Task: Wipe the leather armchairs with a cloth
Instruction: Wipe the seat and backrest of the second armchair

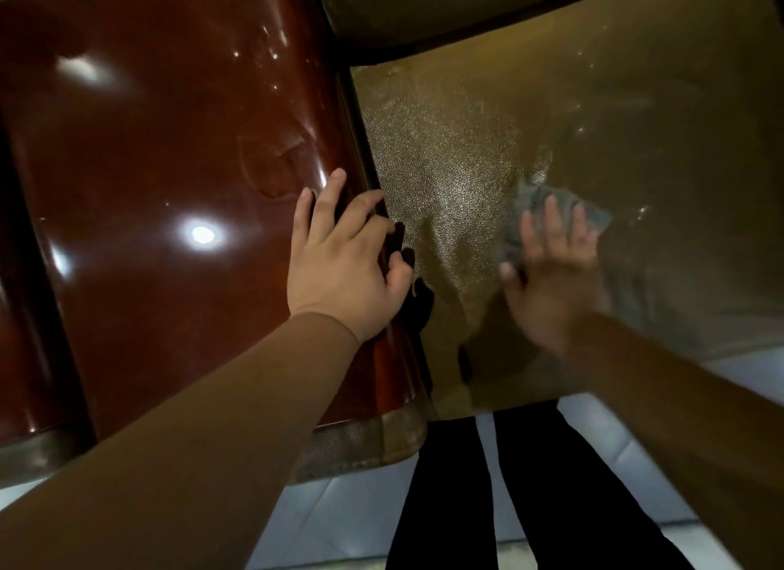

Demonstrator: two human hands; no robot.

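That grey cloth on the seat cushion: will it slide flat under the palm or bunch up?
The cloth looks thin and floppy, its edges crumpled beyond the right hand, so it will probably bunch. The pebbled seat cushion may drag on it. It likely weighs very little.

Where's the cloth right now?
In the head view the grey cloth lies right of centre on the tan leather seat, under the blurred right hand, whose spread fingers press on it.
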